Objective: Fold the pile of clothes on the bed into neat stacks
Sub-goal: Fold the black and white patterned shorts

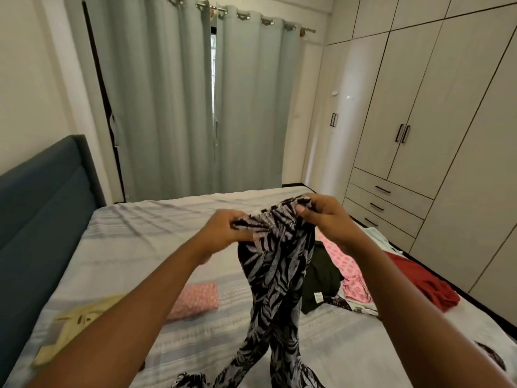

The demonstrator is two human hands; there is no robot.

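Observation:
I hold up a black-and-white leaf-print garment (275, 270) above the bed (145, 233). My left hand (223, 233) grips its gathered top edge on the left, and my right hand (326, 215) pinches the same edge on the right. The garment's two legs hang down and trail onto the sheet near the bottom of the view. To the right lies the unfolded pile: a dark olive piece (321, 278), a pink patterned piece (351, 271) and a red piece (428, 284). A folded pink item (194, 299) and a pale yellow item (75, 326) lie on the left.
A blue padded headboard (42, 208) bounds the bed on the left. Grey-green curtains (201, 102) hang at the far end. Tall white wardrobes with drawers (419, 135) line the right side, close to the bed's edge.

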